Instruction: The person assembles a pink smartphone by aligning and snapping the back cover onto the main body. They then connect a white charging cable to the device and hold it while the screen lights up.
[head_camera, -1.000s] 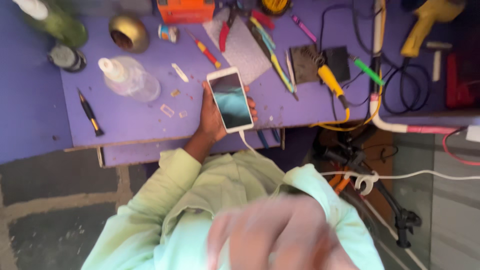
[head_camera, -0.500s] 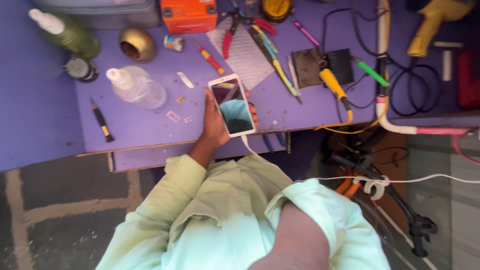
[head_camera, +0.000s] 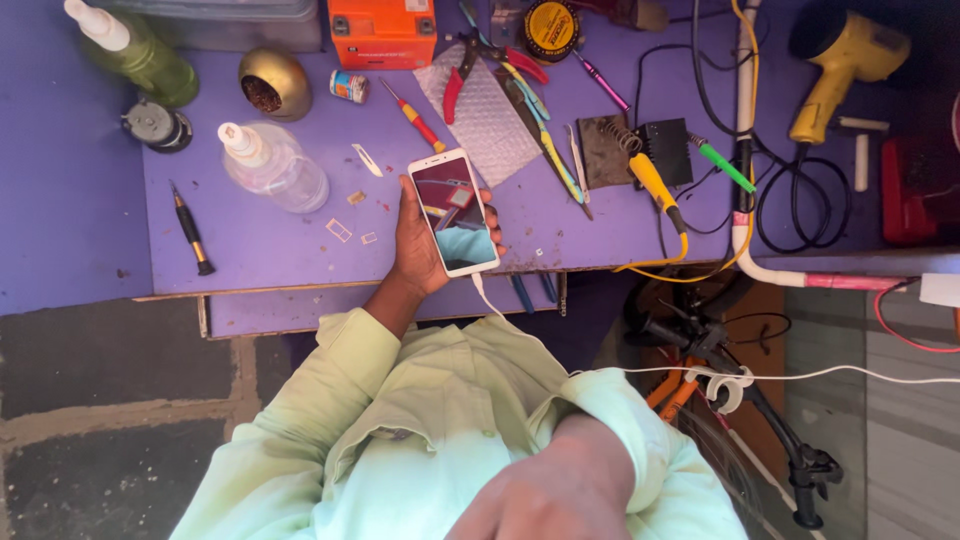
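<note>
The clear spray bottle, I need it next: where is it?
In the head view it lies on the purple table, left of the phone held in the left hand.

The right hand (head_camera: 545, 500) is cut off by the bottom edge, grip unseen.

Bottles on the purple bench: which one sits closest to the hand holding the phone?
The clear bottle with the white nozzle, lying just left of the left hand that grips the white phone. The green bottle stands farther off, in the far left corner.
</note>
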